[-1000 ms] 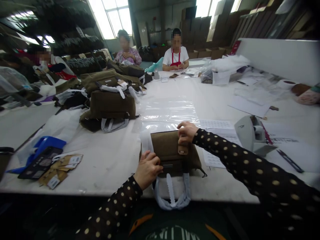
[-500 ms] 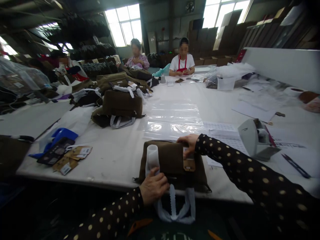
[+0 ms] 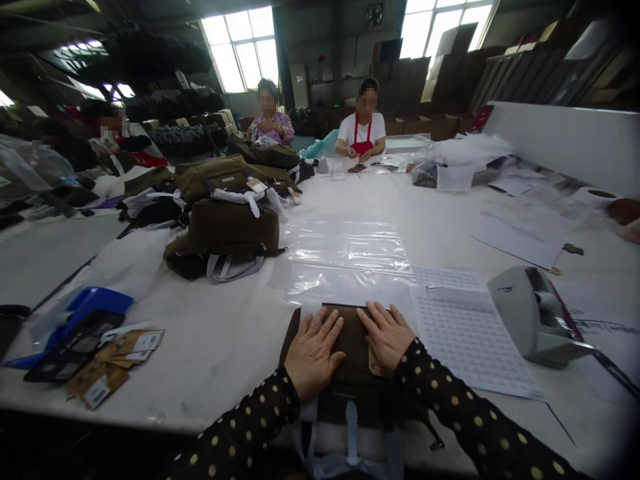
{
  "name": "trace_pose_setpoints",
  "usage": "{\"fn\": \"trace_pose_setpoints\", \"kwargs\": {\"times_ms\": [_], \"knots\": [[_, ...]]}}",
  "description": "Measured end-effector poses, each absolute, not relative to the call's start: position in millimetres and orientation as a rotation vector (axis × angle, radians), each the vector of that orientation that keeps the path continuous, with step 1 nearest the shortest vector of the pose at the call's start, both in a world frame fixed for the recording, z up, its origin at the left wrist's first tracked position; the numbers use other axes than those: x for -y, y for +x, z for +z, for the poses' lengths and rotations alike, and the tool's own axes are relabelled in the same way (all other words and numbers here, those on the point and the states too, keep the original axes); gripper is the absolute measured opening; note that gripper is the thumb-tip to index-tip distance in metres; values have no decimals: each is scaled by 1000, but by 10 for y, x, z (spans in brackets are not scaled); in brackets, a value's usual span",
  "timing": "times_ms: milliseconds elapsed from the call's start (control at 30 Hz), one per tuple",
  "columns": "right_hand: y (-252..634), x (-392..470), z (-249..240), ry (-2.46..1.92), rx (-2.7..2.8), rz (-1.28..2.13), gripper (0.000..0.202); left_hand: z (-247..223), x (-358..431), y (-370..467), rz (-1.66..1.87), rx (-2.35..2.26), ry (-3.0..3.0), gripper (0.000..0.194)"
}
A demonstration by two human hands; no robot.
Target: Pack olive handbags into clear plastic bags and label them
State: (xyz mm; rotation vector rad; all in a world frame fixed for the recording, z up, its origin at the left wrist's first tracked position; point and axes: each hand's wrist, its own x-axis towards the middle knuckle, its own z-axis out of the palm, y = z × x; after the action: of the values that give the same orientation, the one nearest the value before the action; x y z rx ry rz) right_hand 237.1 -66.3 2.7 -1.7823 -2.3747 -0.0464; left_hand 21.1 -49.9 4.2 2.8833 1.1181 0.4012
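Observation:
A dark brown fabric bag point(image 3: 345, 337) lies at the table's front edge, its white-wrapped straps point(image 3: 351, 433) hanging toward me. My left hand point(image 3: 315, 353) rests flat on the bag's left part, fingers spread. White wrapping point(image 3: 311, 309) shows just beyond those fingertips, mostly covered by the hand. On the bag's right part lies my right hand point(image 3: 386, 337), also flat with its fingers apart. A brown card tag point(image 3: 373, 363) peeks out beside that palm. Just past the bag, clear plastic bags point(image 3: 350, 257) are spread on the table.
Another brown bag point(image 3: 233, 230) sits left of the plastic, before a pile of similar ones. Card tags point(image 3: 117, 360) and a blue holder point(image 3: 95, 310) lie at left. Printed sheets point(image 3: 465, 333) and a grey tape dispenser point(image 3: 535, 313) are at right. Several co-workers sit at the back.
My left hand has let go of the upright white roll and moved forward onto the bag's top. My right hand has left the tag and flattened. The view has shifted slightly.

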Motion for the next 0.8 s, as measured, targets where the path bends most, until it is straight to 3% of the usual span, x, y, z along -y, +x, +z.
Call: {"fn": "trace_pose_setpoints", "kwargs": {"times_ms": [333,467,667,800], "knots": [[2393,544,-306,-1746,2285,-123,61,-102,233,219,353,-980,2767,58],[2417,571,-329,-1740,2298,-132,61,32,302,114,423,-730,2728,45],[2436,593,-294,-1746,2306,-148,57,2,419,188,613,-716,2625,11],[2428,600,-254,-1734,2305,-156,54,-40,360,115,698,-795,2400,7]]}}
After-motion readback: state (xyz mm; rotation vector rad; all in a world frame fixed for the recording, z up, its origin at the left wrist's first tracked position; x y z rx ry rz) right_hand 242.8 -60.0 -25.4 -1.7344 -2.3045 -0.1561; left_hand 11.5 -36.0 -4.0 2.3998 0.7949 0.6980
